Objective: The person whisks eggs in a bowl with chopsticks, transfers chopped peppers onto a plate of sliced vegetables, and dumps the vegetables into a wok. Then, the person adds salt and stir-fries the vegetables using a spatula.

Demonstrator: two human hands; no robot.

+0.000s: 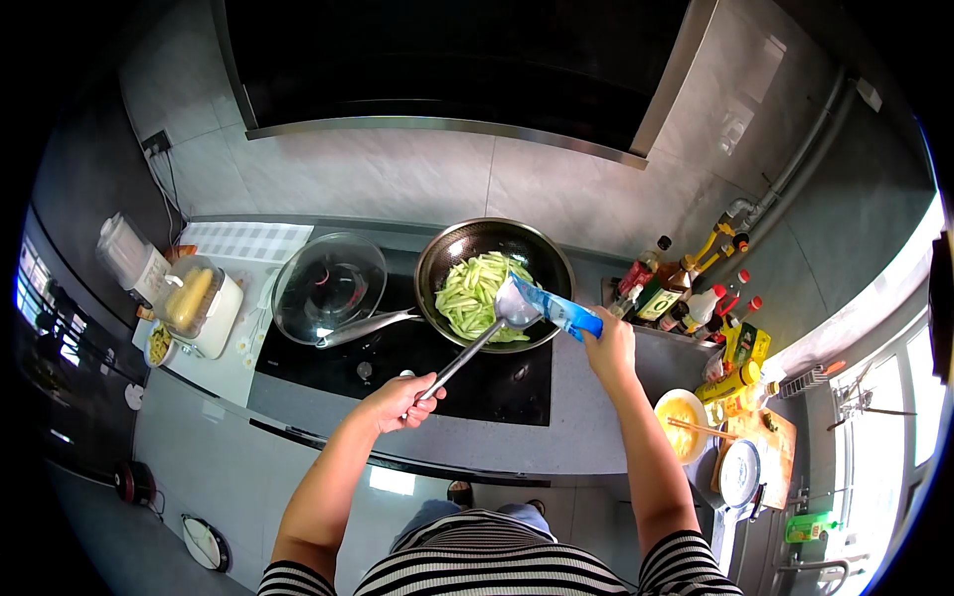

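Observation:
My left hand [402, 401] is closed around the long metal handle of a ladle [459, 364]. The ladle's bowl is over the wok [425, 260], above strips of pale green vegetable [469, 285]. In my right hand [610, 348] is a blue and white packet [558, 307], gripped by its right end. The packet slants down to the left, and its far end meets or overlaps the ladle's bowl; I cannot tell whether they touch. What the packet contains cannot be made out.
Left of the wok, a glass lid [329, 260] covers another pan with a long handle [366, 326]. Sauce bottles [664, 288] line the right wall. A bowl of yellow liquid [680, 422] with chopsticks stands at right, and a white steamer-like appliance [214, 316] at left.

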